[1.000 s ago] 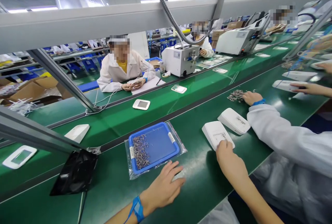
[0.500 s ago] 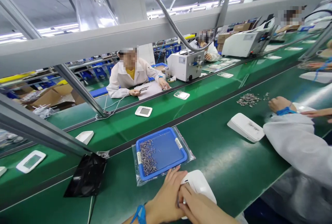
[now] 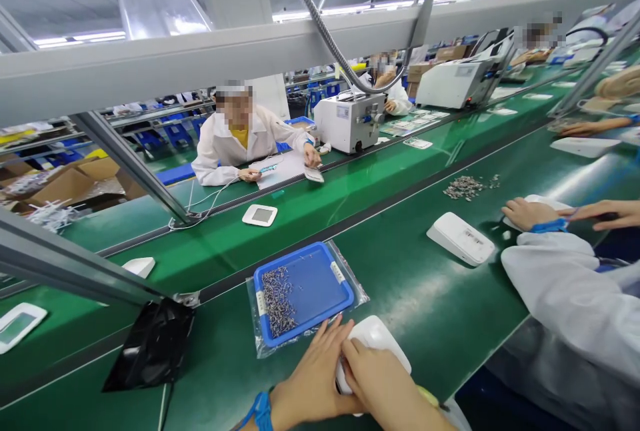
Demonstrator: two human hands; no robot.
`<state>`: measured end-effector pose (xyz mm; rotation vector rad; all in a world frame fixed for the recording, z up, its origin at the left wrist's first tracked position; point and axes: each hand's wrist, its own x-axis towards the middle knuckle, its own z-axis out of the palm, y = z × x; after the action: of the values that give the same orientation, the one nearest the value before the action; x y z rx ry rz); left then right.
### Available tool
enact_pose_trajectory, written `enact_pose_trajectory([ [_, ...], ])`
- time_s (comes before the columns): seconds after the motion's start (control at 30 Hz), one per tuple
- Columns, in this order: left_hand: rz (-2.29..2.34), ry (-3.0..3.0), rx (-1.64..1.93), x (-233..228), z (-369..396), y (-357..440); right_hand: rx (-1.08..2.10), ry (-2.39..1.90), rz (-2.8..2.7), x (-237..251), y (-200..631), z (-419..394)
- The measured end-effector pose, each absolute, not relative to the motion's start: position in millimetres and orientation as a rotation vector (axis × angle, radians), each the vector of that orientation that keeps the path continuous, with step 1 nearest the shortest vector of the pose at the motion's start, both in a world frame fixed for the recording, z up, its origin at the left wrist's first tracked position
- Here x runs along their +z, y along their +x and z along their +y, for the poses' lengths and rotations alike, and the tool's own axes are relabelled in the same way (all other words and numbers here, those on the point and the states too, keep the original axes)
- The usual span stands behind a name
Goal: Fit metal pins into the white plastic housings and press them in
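Both hands, left hand [image 3: 313,381] and right hand [image 3: 387,388], wrap their grip around a smooth white plastic case [image 3: 376,338] at the near edge of the green counter [image 3: 440,311]. Just beyond, a shallow blue plastic tray [image 3: 320,284] holds little metal screws [image 3: 277,291]. Bare counter lies to the right.

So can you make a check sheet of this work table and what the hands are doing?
Surface: green belt, shiny, runs past several workers.
Job's things: white casing under both hands; blue tray of small metal parts beside it.
Clutter: plastic bag under the tray; black fan; loose parts pile.
Hands: left hand and right hand both press the casing.
Cables: metal hose overhead.
Surroundings: co-worker's sleeve at right.
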<state>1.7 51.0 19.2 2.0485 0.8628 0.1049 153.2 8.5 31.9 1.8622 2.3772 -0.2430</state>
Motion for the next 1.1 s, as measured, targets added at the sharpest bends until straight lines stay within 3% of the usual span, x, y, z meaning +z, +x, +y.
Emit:
enact_pose_trajectory([
  [0.3,0.903,2.058,0.133,19.5,48.0,5.6,-0.358,1.844,2.285,44.4,153.0,12.1],
  [0.73,0.843,2.175,0.097,18.3,45.9,-1.8,-0.249,1.994,2.423,31.2,159.2,6.6],
  [1.1,0.766,2.193,-0.002,30.7,49.2,-1.9,-0.198,1.865,2.499,27.3,164.8,6.3],
])
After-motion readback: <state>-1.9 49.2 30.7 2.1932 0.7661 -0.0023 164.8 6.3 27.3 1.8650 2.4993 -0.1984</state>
